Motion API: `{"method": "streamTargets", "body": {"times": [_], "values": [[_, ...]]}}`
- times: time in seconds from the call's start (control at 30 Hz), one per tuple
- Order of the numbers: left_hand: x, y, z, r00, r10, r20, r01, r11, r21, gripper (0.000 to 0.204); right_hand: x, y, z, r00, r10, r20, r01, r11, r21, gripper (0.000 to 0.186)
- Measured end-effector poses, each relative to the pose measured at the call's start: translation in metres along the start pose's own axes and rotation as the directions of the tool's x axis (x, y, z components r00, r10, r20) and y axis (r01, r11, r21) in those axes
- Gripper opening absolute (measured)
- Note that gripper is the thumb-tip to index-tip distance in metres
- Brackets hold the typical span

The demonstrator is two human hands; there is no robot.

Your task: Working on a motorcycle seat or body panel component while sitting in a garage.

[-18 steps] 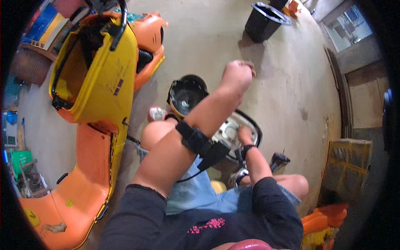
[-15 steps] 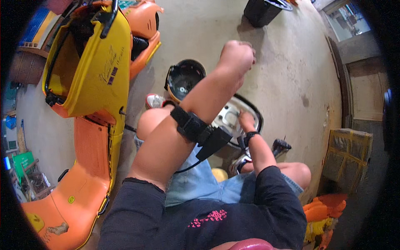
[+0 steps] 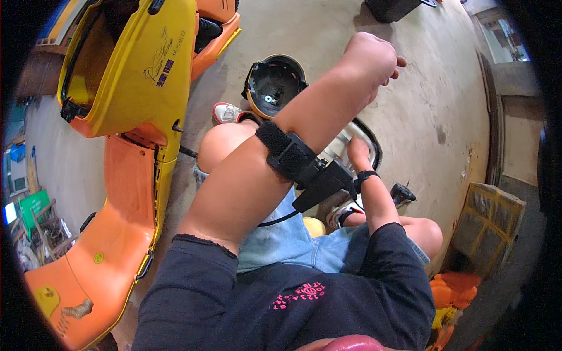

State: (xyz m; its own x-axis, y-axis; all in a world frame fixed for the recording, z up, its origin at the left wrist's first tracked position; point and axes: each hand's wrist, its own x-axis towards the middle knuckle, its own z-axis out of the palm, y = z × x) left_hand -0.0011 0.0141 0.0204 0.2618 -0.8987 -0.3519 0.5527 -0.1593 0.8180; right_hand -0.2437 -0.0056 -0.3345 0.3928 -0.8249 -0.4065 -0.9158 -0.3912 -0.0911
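My left hand [image 3: 372, 58] is raised over the floor beyond my knees, back upward and fingers curled. Two fingertips stick out at its right side; anything within the fingers is hidden. Below it lies an oval, pale shell [image 3: 341, 142] with a black rim and raised shapes inside, partly covered by my left forearm. My right hand [image 3: 358, 153] is over this shell, near its right rim, with the fingers bent; what they hold, if anything, does not show. A round orange-rimmed bowl-like shell [image 3: 275, 82], dark inside, stands on the floor left of my left forearm.
A yellow and orange scooter [image 3: 132, 181] stands along my left. A power drill [image 3: 403, 194] is on the floor by my right knee. A black bin [image 3: 392, 10] stands far ahead; a taped box [image 3: 487, 225] leans by the right wall, near orange and yellow parts [image 3: 453, 292].
My left hand has moved further forward and to the right, away from the pale shell. My right hand stays over the shell, its fingers more bent. The whole view has shifted slightly.
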Motion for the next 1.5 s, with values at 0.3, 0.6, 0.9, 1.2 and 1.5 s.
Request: {"method": "streamTargets", "body": {"times": [0.3, 0.6, 0.9, 1.2, 1.5], "values": [[0.001, -0.002, 0.001, 1.000, 0.023, 0.011, -0.023, 0.999, 0.030, 0.023, 0.000, 0.006, -0.012, 0.991, 0.081, 0.111, -0.073, 0.994, -0.077, 0.046], [0.003, -0.002, 0.001, 0.999, 0.028, -0.041, -0.027, 1.000, 0.015, 0.022, 0.008, 0.017, 0.006, 0.974, -0.228, 0.008, 0.228, 0.968, -0.107, 0.021], [0.003, -0.004, -0.005, 0.998, 0.035, -0.052, -0.037, 0.999, -0.039, 0.023, -0.002, 0.000, -0.001, 0.996, -0.006, 0.091, 0.011, 0.999, -0.052, 0.040], [0.008, -0.006, 0.002, 0.996, 0.046, -0.074, -0.048, 0.999, -0.023, 0.023, -0.005, 0.011, -0.005, 0.980, -0.190, 0.062, 0.195, 0.977, -0.090, 0.030], [0.004, -0.005, 0.004, 0.985, 0.028, -0.170, -0.029, 1.000, -0.005, 0.025, 0.001, -0.004, -0.008, 0.977, 0.097, 0.192, -0.096, 0.995, -0.012, 0.047]]}}
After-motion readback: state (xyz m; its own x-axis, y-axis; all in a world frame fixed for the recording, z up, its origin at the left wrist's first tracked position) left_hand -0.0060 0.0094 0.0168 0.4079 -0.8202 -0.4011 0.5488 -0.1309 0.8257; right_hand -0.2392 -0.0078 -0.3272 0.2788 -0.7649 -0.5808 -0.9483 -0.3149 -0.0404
